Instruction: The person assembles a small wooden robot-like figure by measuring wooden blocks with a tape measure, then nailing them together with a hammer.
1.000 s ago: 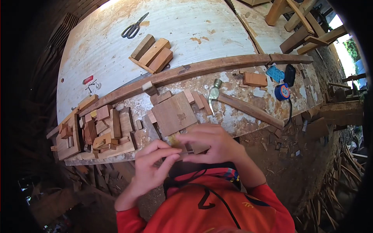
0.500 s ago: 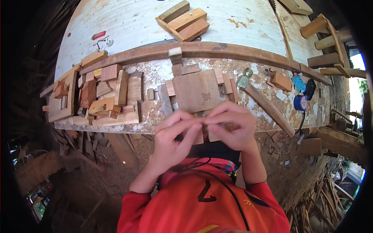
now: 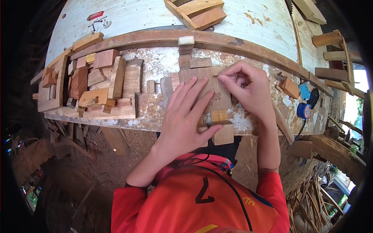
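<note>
My left hand (image 3: 188,112) lies with fingers spread on a square wooden board (image 3: 221,101) on the workbench. Over the board's upper right edge, my right hand (image 3: 248,87) is closed in a pinch. A small, thin, dark piece (image 3: 215,75) sticks out from its fingertips toward the board; its exact kind is too small to tell. Small wooden blocks stand around the board, among them an upright block with a pale top (image 3: 186,44) at its far side. Close to my left thumb are a yellowish block (image 3: 218,115) and a larger block (image 3: 223,134) at the bench edge.
Left on the bench (image 3: 151,112) sits a wooden tray of offcuts (image 3: 130,112). A long wooden beam (image 3: 147,37) crosses behind the board. To the right lie a hammer handle (image 3: 283,124), a blue tape measure (image 3: 303,110) and a wood block (image 3: 290,87). Nails (image 3: 97,24) lie at the back left.
My hands were together in front of the board, fingertips touching. Now the left lies spread on the board, and the right has moved up and right to its upper edge with the thin piece.
</note>
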A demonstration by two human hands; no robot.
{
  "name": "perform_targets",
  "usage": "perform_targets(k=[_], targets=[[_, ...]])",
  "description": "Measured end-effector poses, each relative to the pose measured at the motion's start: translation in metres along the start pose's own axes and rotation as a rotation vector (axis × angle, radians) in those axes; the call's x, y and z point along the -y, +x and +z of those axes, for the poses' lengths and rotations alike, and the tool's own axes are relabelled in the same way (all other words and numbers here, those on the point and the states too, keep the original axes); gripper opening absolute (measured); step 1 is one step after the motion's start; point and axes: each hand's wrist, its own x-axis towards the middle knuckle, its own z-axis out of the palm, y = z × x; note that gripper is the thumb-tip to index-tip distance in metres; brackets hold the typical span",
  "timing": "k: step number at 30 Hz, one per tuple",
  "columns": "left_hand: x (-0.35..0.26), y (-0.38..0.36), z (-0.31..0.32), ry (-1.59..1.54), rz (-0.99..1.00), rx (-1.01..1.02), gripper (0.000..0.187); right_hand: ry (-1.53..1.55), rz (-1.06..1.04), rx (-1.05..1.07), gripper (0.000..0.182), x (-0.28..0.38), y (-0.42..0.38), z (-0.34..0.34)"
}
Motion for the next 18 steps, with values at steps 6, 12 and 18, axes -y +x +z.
perform_targets(k=[6,12,18], targets=[[0.001,0.002,0.000,0.010,-0.006,0.024,0.077,-0.101,-0.049,0.066,0.009,0.010,0.001,-0.005],[0.004,0.001,0.004,-0.022,-0.029,0.004,0.077,-0.240,-0.182,0.068,0.009,0.014,0.000,-0.002],[0.005,0.000,0.004,-0.035,-0.023,-0.010,0.072,-0.305,-0.162,0.128,0.008,0.019,0.005,-0.004]])
